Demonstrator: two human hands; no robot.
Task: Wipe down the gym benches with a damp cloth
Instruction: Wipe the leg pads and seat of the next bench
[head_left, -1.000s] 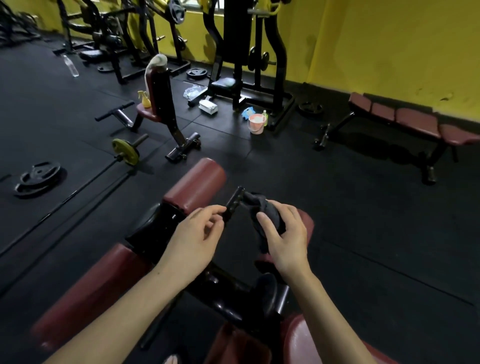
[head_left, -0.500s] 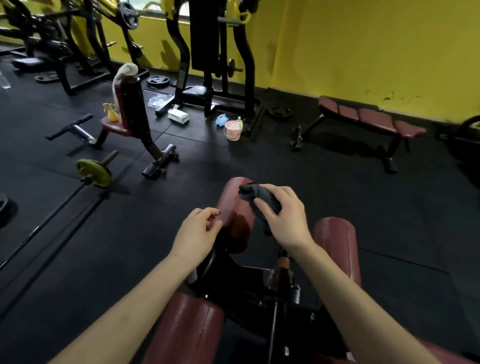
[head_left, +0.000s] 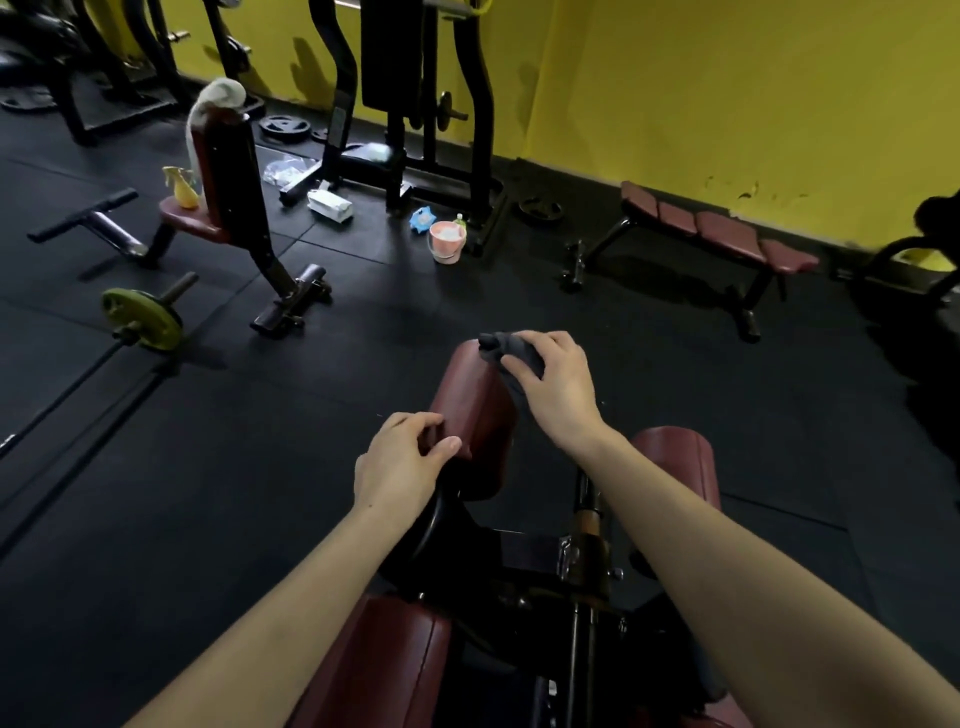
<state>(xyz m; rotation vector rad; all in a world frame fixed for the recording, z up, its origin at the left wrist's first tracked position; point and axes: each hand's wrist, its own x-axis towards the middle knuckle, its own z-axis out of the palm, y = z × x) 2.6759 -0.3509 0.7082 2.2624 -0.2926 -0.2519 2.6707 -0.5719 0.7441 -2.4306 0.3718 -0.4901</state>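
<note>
Two hands on maroon roller pad (head_left: 470, 410) pointing away, right hand (head_left: 558, 387) fingers gripping dark cloth (head_left: 506, 349), left hand (head_left: 402, 460) fingers pinching pad edge

The right hand (head_left: 558, 384) covers most of the dark cloth (head_left: 498, 345), so only a bunched end shows past the fingers. Below that cloth, the maroon roller pad (head_left: 475, 410) is partly hidden by the left hand (head_left: 402, 465). Far beyond the pad, the pink bucket (head_left: 447, 241) holds something pale, perhaps water, too small to tell.
</note>
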